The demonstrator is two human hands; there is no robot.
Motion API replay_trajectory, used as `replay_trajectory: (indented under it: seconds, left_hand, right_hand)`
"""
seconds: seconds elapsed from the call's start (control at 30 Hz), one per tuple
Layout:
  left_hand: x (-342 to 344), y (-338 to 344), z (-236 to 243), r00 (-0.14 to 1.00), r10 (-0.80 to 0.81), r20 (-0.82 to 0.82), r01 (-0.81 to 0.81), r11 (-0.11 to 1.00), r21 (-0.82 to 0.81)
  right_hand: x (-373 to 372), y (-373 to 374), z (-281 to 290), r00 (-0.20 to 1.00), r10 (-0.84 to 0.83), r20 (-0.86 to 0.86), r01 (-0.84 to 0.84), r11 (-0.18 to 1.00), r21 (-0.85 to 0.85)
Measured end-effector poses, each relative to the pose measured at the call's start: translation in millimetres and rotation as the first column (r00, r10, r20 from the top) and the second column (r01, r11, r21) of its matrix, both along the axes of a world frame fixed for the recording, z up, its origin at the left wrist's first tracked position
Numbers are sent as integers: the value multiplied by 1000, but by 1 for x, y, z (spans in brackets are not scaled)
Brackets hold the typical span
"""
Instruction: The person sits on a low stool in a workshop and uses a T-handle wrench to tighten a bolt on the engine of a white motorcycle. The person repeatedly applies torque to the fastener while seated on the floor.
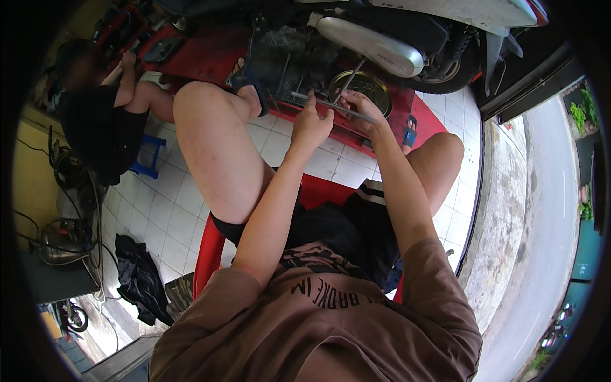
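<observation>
A silver metal rod with a second shaft, apparently a T-handle tool, is between my hands below the motorbike's silver side cover. My left hand grips the crossbar near its left end, thumb raised. My right hand has its fingers closed around the tool where the two bars meet. A round brassy pan sits just behind my right hand on the red work platform, partly hidden by the hand and tool.
A seated person is at the left by a blue stool. Cables, a steel tank and dark cloth lie lower left. My red seat is beneath me. A doorway ledge and road run along the right.
</observation>
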State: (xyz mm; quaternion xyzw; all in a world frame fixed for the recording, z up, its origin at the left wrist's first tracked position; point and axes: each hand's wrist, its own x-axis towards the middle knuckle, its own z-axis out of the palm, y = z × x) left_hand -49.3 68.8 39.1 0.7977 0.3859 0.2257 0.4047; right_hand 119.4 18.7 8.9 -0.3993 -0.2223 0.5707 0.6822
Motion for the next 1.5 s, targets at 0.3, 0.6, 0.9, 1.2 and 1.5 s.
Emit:
replay_trajectory:
  seconds: [0.3, 0.6, 0.9, 1.2, 1.5]
  left_hand:
    - [-4, -21, 31, 867, -277, 414, 429, 838, -337]
    - [-7, -12, 27, 816, -500, 291, 572, 770, -282]
    - [-11, -22, 28, 817, -545, 189, 568, 703, -428]
    - [-4, -12, 7, 928, -373, -12, 361, 904, -228]
    - [-8, -26, 36, 894, -307, 327, 290, 952, 99]
  right_hand:
    - [2, -6, 0, 999, -16, -36, 16, 1000, 13]
    - [-8, -4, 12, 984, -171, -55, 168, 984, -57]
    - [8, -3, 3, 994, -39, -98, 48, 995, 86]
    - [3, -4, 8, 985, -89, -151, 102, 991, 82]
    - [-3, -7, 11, 995, -92, -47, 94, 995, 37]
